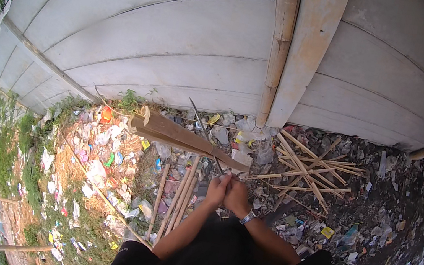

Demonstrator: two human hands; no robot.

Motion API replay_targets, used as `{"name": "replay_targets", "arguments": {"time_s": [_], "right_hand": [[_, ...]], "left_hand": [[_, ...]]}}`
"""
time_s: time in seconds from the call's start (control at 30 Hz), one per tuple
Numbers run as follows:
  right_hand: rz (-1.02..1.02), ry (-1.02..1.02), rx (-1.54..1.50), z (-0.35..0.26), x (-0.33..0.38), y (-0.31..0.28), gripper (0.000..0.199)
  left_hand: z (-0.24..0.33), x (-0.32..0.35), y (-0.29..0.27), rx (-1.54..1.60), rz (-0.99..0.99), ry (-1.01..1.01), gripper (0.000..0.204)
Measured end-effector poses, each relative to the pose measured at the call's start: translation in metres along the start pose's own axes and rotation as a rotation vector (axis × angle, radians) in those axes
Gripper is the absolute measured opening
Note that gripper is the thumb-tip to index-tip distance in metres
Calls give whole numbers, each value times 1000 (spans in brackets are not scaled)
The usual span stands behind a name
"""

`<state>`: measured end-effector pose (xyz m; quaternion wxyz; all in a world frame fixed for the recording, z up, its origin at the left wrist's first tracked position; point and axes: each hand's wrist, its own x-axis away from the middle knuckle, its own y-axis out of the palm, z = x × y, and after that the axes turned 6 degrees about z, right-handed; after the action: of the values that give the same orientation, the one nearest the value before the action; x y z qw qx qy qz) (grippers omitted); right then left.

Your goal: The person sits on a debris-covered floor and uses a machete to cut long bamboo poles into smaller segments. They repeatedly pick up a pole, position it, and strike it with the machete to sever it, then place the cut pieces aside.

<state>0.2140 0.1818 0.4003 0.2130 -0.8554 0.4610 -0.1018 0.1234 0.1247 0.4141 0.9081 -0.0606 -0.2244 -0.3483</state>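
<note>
My left hand (217,191) and my right hand (237,197) are closed side by side, thumbs nearly touching, low in the middle. A long dark machete (200,122) rises from between them, its blade slanting up to the left. Both hands seem to grip its lower end; the handle is hidden by the fingers. The blade crosses a thick brown piece of wood (177,137), which has a pale end at the left and narrows toward the right, just beyond my hands. A watch (248,217) sits on my right wrist.
Pale split bamboo strips (317,175) lie crisscrossed at the right. Several bamboo poles (176,197) rest on the ground to my left. Litter (99,170) covers the ground. Ahead stands a grey panel wall (184,32) with an upright bamboo pole (279,48) against it.
</note>
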Motion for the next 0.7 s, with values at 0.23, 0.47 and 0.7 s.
{"name": "replay_targets", "arguments": {"time_s": [0.23,0.47,0.7], "right_hand": [[-105,-292,-72,-132,-52,-31,32],[-99,-387,-150,-270,-111,-90,33],[-100,-42,-152,-162,-165,-36,29]], "left_hand": [[153,-12,-26,444,40,298,15],[328,40,-40,33,-9,563,45],[184,19,-53,-242,-36,332,69]]}}
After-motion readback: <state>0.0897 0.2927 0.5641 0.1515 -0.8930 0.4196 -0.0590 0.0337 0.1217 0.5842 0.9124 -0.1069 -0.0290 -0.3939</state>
